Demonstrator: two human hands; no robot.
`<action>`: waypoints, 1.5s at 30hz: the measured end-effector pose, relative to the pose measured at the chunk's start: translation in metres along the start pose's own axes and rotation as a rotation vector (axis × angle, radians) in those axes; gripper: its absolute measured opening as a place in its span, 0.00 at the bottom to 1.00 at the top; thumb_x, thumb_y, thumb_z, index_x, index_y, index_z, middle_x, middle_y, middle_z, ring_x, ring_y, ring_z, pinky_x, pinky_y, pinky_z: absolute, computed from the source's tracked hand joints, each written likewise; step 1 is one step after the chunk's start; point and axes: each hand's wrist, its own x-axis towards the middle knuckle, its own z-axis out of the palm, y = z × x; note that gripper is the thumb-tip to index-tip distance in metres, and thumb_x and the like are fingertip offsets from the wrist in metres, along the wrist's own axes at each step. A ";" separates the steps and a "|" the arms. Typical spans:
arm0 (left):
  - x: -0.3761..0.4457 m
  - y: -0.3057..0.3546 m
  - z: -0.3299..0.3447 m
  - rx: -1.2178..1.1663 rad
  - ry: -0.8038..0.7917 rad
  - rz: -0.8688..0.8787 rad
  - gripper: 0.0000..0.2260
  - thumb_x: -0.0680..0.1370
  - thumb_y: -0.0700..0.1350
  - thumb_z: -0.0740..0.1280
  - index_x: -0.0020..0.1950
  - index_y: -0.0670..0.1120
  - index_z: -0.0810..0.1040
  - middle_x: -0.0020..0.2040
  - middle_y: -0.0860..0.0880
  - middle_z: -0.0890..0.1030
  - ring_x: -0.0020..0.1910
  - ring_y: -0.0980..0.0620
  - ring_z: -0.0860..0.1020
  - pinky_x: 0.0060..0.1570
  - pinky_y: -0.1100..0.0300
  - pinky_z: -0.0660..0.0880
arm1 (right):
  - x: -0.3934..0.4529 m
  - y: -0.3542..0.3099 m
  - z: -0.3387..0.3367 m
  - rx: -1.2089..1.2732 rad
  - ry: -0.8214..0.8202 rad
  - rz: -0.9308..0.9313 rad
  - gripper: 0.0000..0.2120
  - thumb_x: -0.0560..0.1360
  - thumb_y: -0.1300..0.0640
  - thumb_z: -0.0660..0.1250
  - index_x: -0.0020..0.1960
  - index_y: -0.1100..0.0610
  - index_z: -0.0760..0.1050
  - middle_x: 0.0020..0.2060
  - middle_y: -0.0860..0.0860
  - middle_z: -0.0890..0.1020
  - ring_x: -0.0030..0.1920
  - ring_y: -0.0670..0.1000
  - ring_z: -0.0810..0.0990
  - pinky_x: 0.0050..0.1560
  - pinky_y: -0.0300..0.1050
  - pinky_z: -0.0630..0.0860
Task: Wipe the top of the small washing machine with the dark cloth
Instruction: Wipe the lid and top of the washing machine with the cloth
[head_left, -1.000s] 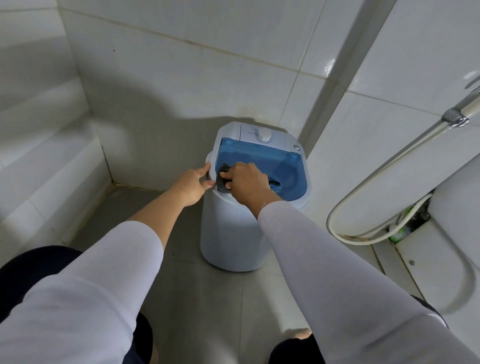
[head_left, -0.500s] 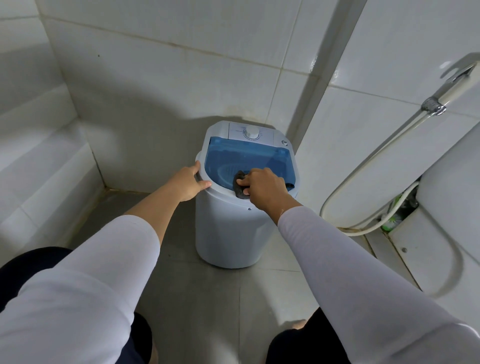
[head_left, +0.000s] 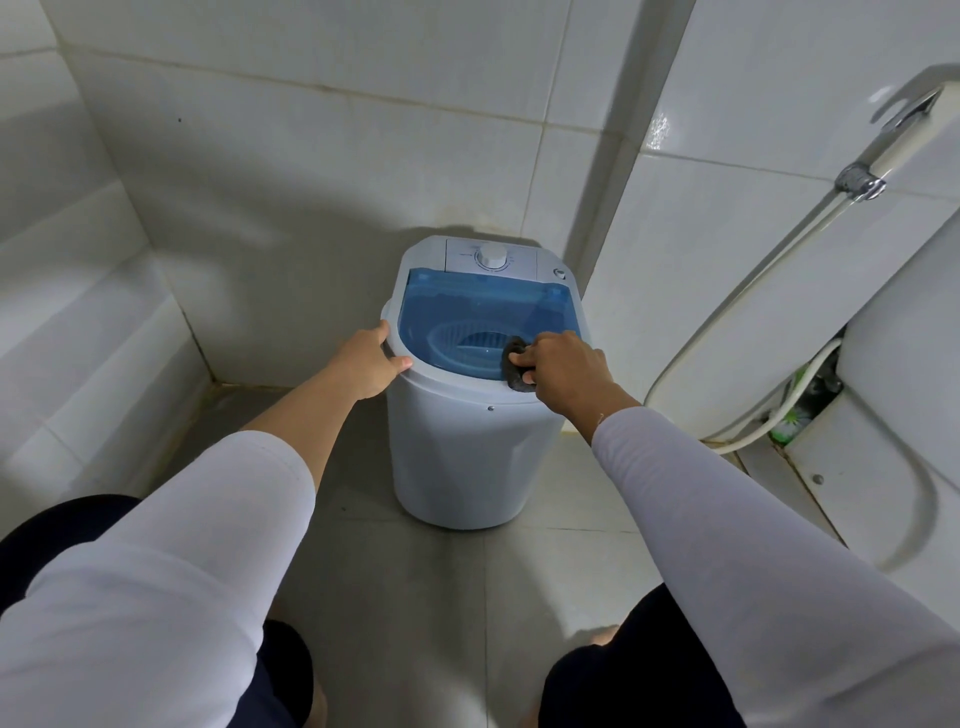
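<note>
A small white washing machine (head_left: 467, 457) with a see-through blue lid (head_left: 467, 306) and a white dial at the back stands on the floor in the tiled corner. My right hand (head_left: 566, 371) grips the dark cloth (head_left: 515, 371) and presses it on the front right edge of the lid and rim. My left hand (head_left: 366, 364) rests on the machine's left rim, fingers wrapped over the edge, steadying it.
Tiled walls close in behind and to the left of the machine. A white toilet (head_left: 893, 364) with a spray hose (head_left: 779, 249) stands to the right. Grey floor tiles (head_left: 441, 597) lie between my knees and the machine.
My right hand has slid the cloth from the lid's front left across to its front right edge. My left hand stays on the left rim. The camera view shifted slightly.
</note>
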 end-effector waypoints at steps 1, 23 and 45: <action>0.000 0.000 0.000 0.004 0.001 -0.004 0.29 0.80 0.48 0.60 0.78 0.47 0.51 0.76 0.43 0.60 0.73 0.41 0.63 0.69 0.50 0.64 | 0.000 0.002 0.000 0.003 0.001 0.005 0.17 0.77 0.54 0.64 0.65 0.54 0.74 0.57 0.52 0.79 0.60 0.56 0.75 0.60 0.52 0.74; 0.003 0.017 -0.006 -0.015 -0.011 0.002 0.22 0.80 0.44 0.62 0.72 0.41 0.63 0.70 0.41 0.69 0.67 0.42 0.70 0.62 0.53 0.68 | 0.020 0.037 -0.033 0.016 0.120 0.066 0.23 0.77 0.55 0.65 0.71 0.52 0.67 0.63 0.59 0.70 0.64 0.59 0.70 0.64 0.55 0.69; 0.035 0.010 -0.010 -0.139 -0.057 0.106 0.29 0.77 0.47 0.66 0.75 0.44 0.58 0.75 0.47 0.64 0.72 0.46 0.65 0.67 0.55 0.64 | 0.070 -0.006 0.002 0.062 0.232 -0.607 0.11 0.69 0.62 0.73 0.52 0.61 0.83 0.46 0.59 0.80 0.46 0.59 0.79 0.48 0.53 0.78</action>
